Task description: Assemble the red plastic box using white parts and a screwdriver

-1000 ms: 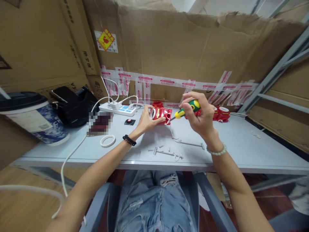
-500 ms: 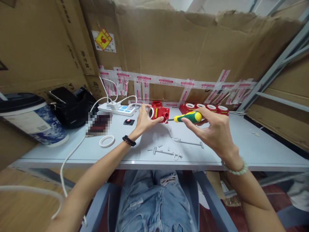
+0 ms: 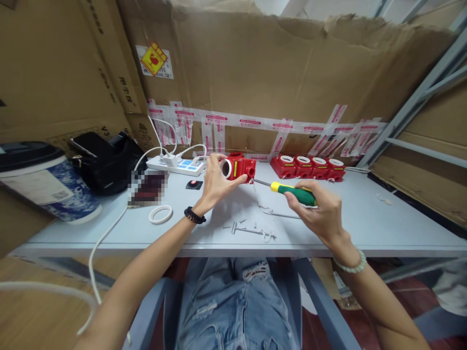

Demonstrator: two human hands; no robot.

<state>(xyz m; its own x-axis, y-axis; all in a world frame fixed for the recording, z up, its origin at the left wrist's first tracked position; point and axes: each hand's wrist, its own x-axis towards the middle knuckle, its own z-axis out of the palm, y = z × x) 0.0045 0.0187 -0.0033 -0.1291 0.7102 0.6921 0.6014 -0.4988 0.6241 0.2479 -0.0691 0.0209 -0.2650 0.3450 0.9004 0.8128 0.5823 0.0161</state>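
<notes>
My left hand grips a red plastic housing with a white ring at one end, held just above the pale table. My right hand is closed round a green and yellow screwdriver whose metal tip points left, close to the housing's right side. Below the hands lie small screws and thin metal pins with white scraps. A loose white ring rests left of my left wrist.
A row of several red housings stands at the back against taped cardboard. A white power strip with cables, a black bag, a large lidded cup and a small black and red button are on the left.
My right hand has come down and to the right with the screwdriver, pulling its tip back from the housing. The left hand has kept hold of the housing, lifting it slightly.
</notes>
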